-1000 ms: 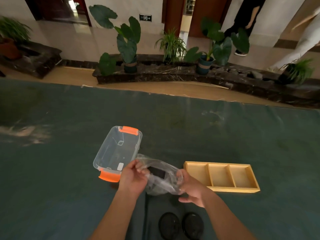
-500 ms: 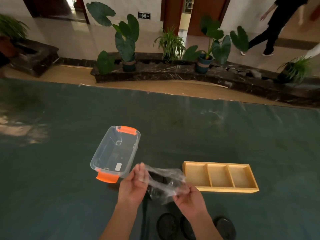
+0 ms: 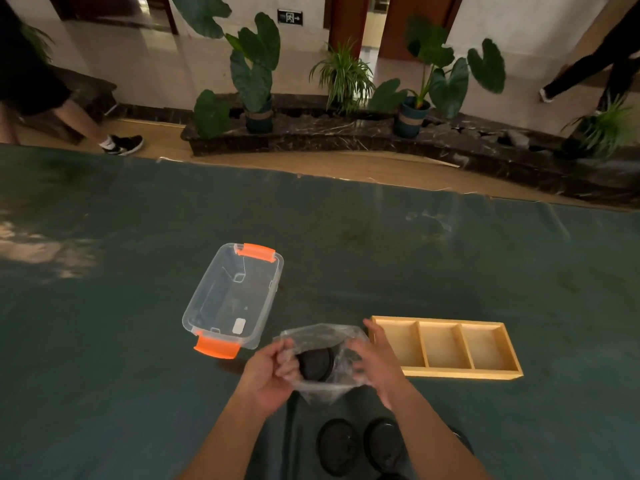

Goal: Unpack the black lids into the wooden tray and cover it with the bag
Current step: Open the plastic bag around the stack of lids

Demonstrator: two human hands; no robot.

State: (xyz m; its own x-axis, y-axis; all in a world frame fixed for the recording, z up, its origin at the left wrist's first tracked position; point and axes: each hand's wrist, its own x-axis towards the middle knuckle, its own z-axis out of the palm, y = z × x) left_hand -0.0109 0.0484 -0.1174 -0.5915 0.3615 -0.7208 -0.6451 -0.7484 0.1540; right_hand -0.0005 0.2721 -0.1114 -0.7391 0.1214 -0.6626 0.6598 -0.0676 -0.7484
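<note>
A clear plastic bag [image 3: 323, 341] is held up over the table between my two hands, its mouth spread towards me. My left hand [image 3: 270, 374] pinches its left edge and my right hand [image 3: 375, 363] grips its right side. One black round lid [image 3: 314, 364] shows inside the bag. Two more black lids [image 3: 337, 445] [image 3: 384, 445] lie flat on the table below my hands; a third is mostly hidden by my right forearm. The wooden tray [image 3: 446, 372], with three bare compartments, lies just right of my right hand.
A clear plastic box [image 3: 232, 296] with orange latches stands open just left of the bag. The table is covered in dark green cloth [image 3: 104, 341]. Potted plants line a stone ledge beyond the far edge, and people walk past at far left and far right.
Both hands have raised the bag and pulled its mouth wider, so the lid inside now shows. A person's legs have come into view at far left.
</note>
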